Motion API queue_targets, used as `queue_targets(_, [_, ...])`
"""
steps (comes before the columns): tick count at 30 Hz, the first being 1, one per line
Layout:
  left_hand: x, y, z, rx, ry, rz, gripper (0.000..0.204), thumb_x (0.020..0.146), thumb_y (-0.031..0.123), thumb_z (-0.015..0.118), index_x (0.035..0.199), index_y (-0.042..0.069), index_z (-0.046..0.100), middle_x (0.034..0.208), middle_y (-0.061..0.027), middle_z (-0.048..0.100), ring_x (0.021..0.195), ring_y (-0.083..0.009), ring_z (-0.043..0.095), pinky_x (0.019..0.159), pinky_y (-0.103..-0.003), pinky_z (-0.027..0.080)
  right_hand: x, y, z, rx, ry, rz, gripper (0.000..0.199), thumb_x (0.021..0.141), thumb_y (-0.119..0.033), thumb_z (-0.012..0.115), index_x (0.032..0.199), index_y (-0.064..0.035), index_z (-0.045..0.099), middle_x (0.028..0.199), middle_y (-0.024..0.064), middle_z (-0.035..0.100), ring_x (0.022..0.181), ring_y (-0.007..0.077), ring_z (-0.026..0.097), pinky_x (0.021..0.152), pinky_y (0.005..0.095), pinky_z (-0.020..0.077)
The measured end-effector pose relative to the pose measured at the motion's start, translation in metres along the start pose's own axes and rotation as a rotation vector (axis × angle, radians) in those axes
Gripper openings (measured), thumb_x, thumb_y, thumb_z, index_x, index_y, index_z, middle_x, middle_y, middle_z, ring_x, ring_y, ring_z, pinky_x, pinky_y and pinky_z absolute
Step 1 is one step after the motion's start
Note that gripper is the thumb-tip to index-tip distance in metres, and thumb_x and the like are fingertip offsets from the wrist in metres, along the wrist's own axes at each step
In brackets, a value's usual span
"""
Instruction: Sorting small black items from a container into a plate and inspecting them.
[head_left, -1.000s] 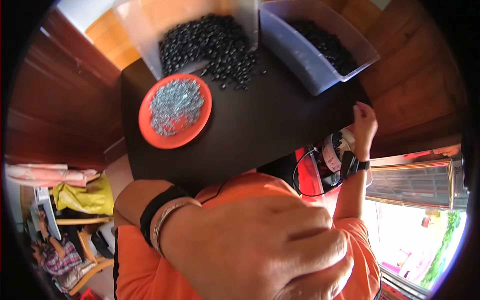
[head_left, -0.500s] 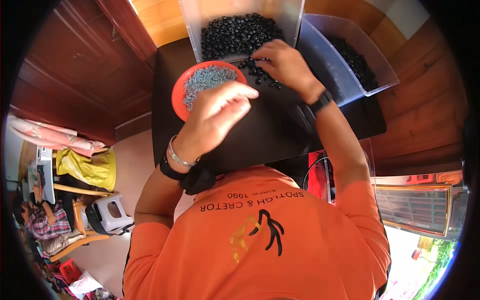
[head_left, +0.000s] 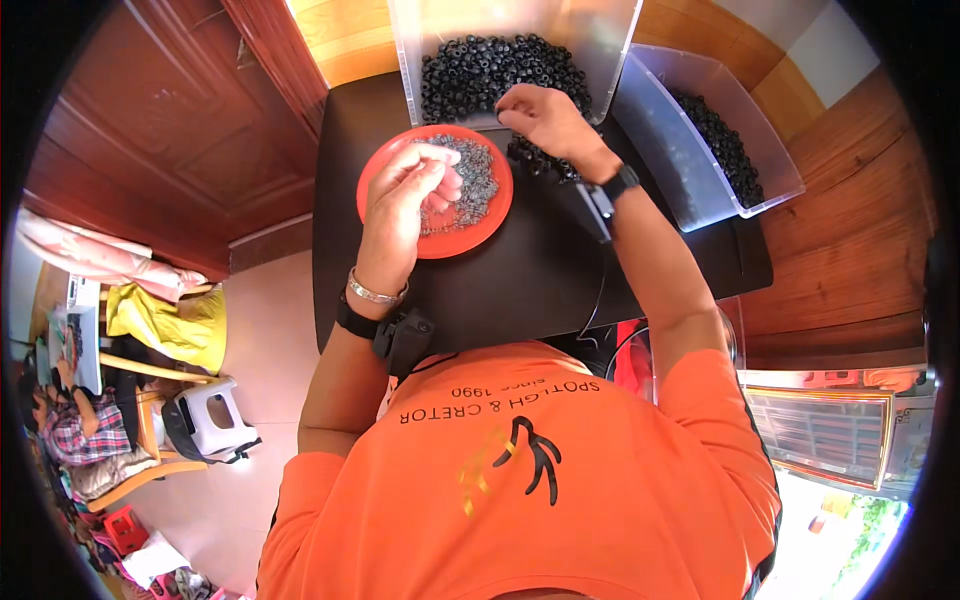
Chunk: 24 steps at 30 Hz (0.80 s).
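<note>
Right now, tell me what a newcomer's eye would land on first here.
The orange-red plate of small grey metal parts sits left of centre on the black table, with the left hand over it, fingers pinched. Behind it a clear bin of black rings stands tilted; the right hand picks at rings spilled at its mouth.

A plate (head_left: 400,170) holding small metal pieces (head_left: 478,180) sits on a table (head_left: 540,280), toward its far left. The left hand (head_left: 405,205) hangs over the plate. Just behind it stands a bin (head_left: 600,60) filled with rings (head_left: 480,75); the right hand (head_left: 545,120) rests at the bin's near edge, right of the plate. A second bin (head_left: 700,170) lies further right, tilted, at the table's far right corner.
</note>
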<state>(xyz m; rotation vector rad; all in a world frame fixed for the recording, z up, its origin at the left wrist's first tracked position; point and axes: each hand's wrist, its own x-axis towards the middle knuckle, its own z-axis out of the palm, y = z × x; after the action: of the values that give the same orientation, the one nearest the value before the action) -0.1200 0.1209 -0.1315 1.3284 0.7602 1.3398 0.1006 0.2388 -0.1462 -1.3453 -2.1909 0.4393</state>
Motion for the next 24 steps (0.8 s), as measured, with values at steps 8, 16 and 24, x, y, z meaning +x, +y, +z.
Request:
queue_targets(8, [0.011,-0.017,0.027,-0.047,0.002,-0.197,0.025,0.091,0.023,0.05,0.101,0.002,0.058,0.083,-0.0035,0.06,0.071,-0.0098,0.056,0.063,-0.021,0.043,-0.044,-0.034,-0.006,1.01,-0.058,-0.036,0.016,0.088,-0.017,0.062,0.099,-0.0051,0.062,0.092,0.0002,0.064,0.088,0.0085,0.057,0.081,0.0241,0.0438])
queue_targets(16, [0.015,-0.038,0.032,-0.478,-0.027,-0.412,0.026,0.091,0.025,0.044,0.096,0.002,0.055,0.083,-0.0072,0.06,0.072,-0.0162,0.058,0.063,-0.027,0.045,-0.059,-0.034,0.02,1.148,-0.113,-0.106,0.016,0.09,-0.01,0.06,0.104,-0.0015,0.061,0.09,0.0023,0.062,0.078,0.0084,0.056,0.071,0.024,0.0485])
queue_targets(24, [0.012,-0.043,0.031,-0.642,-0.054,-0.414,0.019,0.093,0.018,0.044,0.091,0.003,0.054,0.082,-0.0066,0.058,0.072,-0.0176,0.056,0.065,-0.028,0.044,-0.061,-0.036,0.017,1.285,-0.228,-0.088,0.018,0.092,-0.013,0.057,0.104,-0.0002,0.06,0.095,0.0041,0.062,0.077,0.0098,0.057,0.072,0.0251,0.0495])
